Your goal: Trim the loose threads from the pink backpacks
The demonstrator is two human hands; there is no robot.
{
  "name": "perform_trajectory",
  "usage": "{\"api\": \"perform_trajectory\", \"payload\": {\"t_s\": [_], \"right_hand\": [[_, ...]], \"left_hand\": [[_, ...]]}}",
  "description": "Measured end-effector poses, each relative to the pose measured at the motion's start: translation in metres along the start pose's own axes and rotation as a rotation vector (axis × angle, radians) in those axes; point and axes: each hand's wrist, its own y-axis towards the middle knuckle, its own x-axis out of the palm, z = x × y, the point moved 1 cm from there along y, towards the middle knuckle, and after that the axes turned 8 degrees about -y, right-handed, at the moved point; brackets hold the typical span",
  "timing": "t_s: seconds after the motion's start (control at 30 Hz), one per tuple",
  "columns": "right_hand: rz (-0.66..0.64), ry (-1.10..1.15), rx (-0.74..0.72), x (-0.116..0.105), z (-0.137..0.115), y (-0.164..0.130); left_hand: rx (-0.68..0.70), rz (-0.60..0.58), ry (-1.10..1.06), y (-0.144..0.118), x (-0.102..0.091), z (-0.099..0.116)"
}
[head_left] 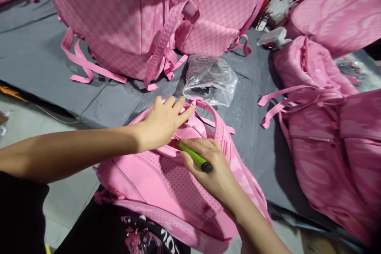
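A pink backpack (166, 182) lies across my lap and the table edge, its dotted back panel facing up. My left hand (162, 121) rests on its top edge with fingers spread over the fabric near the top handle. In my right hand (212, 162) is a pen-like tool with a green handle and black end (195, 155). Its tip points at the backpack's top seam, just below my left hand, and what the tip touches is hidden. A pink shoulder strap (219, 127) curves up beside my right hand.
Beyond the backpack lies a clear plastic bag (211, 81) on the grey-covered table (98, 103). Large checkered pink backpacks (116, 20) with dangling straps stand behind it. Several pink camouflage backpacks (315, 139) are piled to the right.
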Motion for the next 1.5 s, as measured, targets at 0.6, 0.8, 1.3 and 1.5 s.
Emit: {"api": "perform_trajectory", "payload": {"t_s": [0.6,0.8,1.3,1.5], "right_hand": [[0.015,-0.138,0.052,0.004,-0.016,0.001],[-0.004,-0.25,0.082,0.003,-0.02,0.003],[0.003,-0.158,0.136,0.005,-0.022,0.005],[0.04,-0.135,0.149,0.005,-0.021,-0.001]], "left_hand": [[-0.015,0.067,-0.029,0.002,0.008,0.002],[-0.013,0.057,-0.042,0.001,0.006,0.002],[0.06,-0.116,-0.075,0.005,-0.007,-0.012],[0.077,-0.288,-0.077,0.004,-0.016,-0.02]]}}
